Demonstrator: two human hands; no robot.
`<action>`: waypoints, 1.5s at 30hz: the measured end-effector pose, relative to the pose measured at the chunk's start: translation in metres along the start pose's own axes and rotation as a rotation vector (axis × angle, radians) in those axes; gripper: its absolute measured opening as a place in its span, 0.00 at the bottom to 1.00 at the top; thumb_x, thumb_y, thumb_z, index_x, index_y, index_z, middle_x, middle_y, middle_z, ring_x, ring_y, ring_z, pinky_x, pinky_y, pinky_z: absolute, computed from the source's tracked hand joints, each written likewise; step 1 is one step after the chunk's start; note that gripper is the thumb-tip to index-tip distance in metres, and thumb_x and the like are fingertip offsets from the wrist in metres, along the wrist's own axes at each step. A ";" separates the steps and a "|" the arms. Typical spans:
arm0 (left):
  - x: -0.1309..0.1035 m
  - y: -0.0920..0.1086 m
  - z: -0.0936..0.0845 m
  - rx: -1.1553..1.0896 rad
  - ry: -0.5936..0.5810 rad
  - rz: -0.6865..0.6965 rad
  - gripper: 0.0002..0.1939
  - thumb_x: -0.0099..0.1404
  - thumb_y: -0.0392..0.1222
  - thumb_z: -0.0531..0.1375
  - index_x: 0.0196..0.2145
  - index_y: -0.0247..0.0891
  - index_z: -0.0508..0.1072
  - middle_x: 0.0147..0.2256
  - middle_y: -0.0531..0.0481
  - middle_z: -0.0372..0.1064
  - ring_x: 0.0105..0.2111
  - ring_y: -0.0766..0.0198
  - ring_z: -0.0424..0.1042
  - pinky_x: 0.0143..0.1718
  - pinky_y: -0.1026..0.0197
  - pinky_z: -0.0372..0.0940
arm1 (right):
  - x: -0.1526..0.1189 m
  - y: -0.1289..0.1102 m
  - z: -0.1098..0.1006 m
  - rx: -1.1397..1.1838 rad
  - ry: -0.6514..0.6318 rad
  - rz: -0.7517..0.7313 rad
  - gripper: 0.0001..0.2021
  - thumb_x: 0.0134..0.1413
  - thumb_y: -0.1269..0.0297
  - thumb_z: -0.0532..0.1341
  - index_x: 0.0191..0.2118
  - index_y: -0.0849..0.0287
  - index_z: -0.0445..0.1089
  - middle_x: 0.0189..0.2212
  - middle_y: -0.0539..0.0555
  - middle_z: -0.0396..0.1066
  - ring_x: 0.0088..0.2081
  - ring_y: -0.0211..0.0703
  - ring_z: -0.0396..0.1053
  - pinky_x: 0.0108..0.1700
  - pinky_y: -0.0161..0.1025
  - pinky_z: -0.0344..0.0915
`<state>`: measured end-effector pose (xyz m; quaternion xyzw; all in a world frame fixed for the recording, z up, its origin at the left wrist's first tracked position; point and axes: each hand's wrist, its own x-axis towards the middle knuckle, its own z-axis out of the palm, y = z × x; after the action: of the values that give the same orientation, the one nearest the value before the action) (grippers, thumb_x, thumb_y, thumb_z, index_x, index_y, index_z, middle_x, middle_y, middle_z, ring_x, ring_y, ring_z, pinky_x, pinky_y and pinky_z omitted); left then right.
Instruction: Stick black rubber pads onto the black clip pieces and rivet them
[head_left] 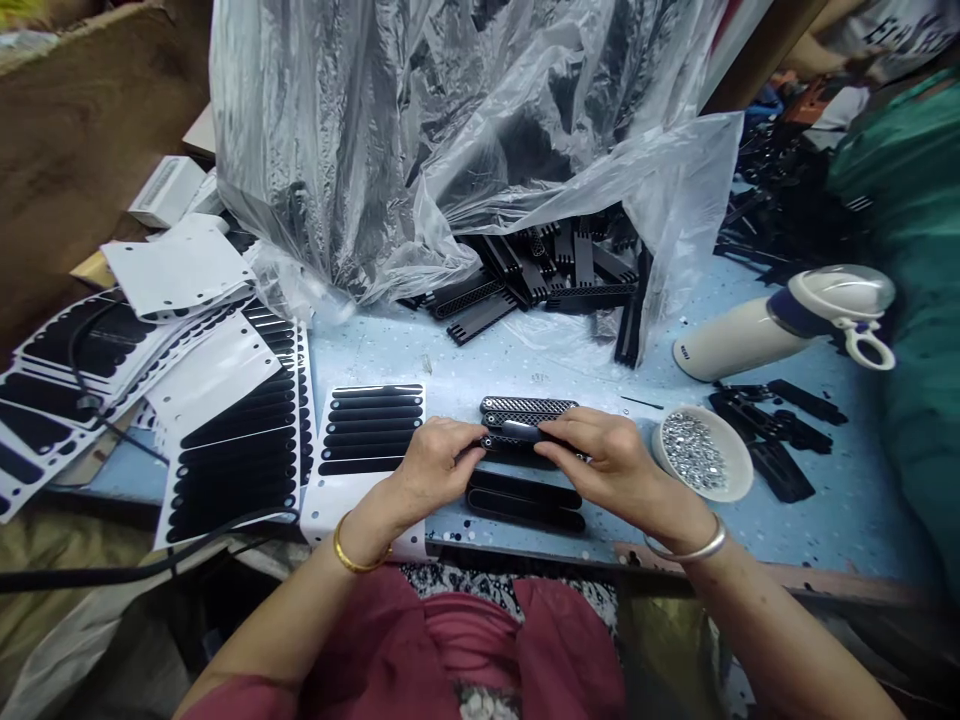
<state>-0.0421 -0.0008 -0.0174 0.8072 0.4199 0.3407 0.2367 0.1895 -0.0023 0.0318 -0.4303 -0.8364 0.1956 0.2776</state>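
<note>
My left hand [439,455] is closed in a pinch at the left end of a black adhesive strip [520,432], whose middle shines in the light. The fingers of my right hand [604,455] pinch its right end. Directly under and behind the strip lie black parts with a textured, patterned face [525,406]. Closer to me, a pair of smooth black bars [525,497] rests side by side. Left of my left hand is a white backing sheet [330,500] bearing several black rounded strips [375,430]. Exactly where the strip touches the part is hidden by my fingers.
A white bowl of small metal pieces [739,470] stands right of my right hand, with a cream bottle [750,335] lying behind it. Black parts [540,265] spill from a clear plastic bag [337,120]. More strip sheets [232,480] pile up left. A person in green [900,220] is at right.
</note>
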 end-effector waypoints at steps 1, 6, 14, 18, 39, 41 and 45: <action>0.000 0.002 -0.002 -0.006 0.039 -0.006 0.09 0.61 0.37 0.60 0.40 0.34 0.76 0.30 0.47 0.77 0.28 0.62 0.74 0.34 0.58 0.68 | -0.001 -0.001 -0.003 -0.007 0.005 0.002 0.08 0.60 0.67 0.59 0.39 0.61 0.75 0.27 0.55 0.72 0.29 0.41 0.69 0.30 0.37 0.65; 0.006 0.022 -0.012 -0.165 0.055 -0.101 0.07 0.60 0.39 0.61 0.34 0.33 0.76 0.23 0.51 0.70 0.22 0.69 0.67 0.24 0.66 0.62 | -0.005 -0.010 -0.003 -0.040 -0.058 -0.040 0.08 0.61 0.67 0.58 0.39 0.62 0.75 0.24 0.54 0.69 0.26 0.39 0.65 0.27 0.37 0.62; 0.014 0.024 -0.018 -0.700 -0.207 -0.575 0.10 0.58 0.41 0.60 0.23 0.32 0.71 0.19 0.52 0.67 0.18 0.72 0.62 0.20 0.69 0.57 | -0.012 -0.009 0.002 0.167 0.063 -0.103 0.14 0.57 0.65 0.63 0.49 0.60 0.69 0.29 0.53 0.69 0.29 0.39 0.66 0.29 0.37 0.66; 0.013 0.022 -0.018 -0.792 -0.213 -0.655 0.10 0.56 0.42 0.62 0.23 0.31 0.71 0.19 0.51 0.68 0.18 0.73 0.62 0.20 0.70 0.57 | -0.018 -0.008 0.002 0.124 0.083 -0.113 0.12 0.58 0.72 0.61 0.48 0.60 0.70 0.33 0.56 0.72 0.32 0.41 0.70 0.32 0.39 0.69; 0.007 0.013 -0.006 -0.552 0.049 -0.585 0.09 0.58 0.40 0.59 0.31 0.32 0.77 0.19 0.51 0.69 0.16 0.71 0.64 0.18 0.69 0.60 | -0.026 -0.007 0.008 -0.033 0.172 -0.096 0.10 0.57 0.76 0.59 0.44 0.62 0.72 0.30 0.57 0.73 0.31 0.44 0.69 0.32 0.42 0.69; 0.004 0.010 -0.003 -0.376 0.121 -0.432 0.09 0.59 0.37 0.58 0.33 0.33 0.77 0.21 0.50 0.71 0.19 0.69 0.67 0.21 0.67 0.63 | -0.029 -0.003 0.007 -0.026 0.164 -0.068 0.10 0.58 0.75 0.59 0.44 0.61 0.73 0.30 0.57 0.73 0.32 0.44 0.70 0.33 0.42 0.71; -0.001 0.007 0.001 -0.079 0.083 -0.205 0.10 0.56 0.35 0.60 0.36 0.33 0.78 0.23 0.50 0.71 0.21 0.67 0.68 0.25 0.65 0.64 | -0.033 0.003 0.009 0.003 0.145 -0.045 0.10 0.58 0.74 0.59 0.44 0.58 0.74 0.34 0.58 0.75 0.35 0.44 0.73 0.36 0.43 0.73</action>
<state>-0.0382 -0.0056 -0.0131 0.7353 0.4957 0.3643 0.2844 0.2011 -0.0285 0.0137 -0.4239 -0.8234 0.1587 0.3422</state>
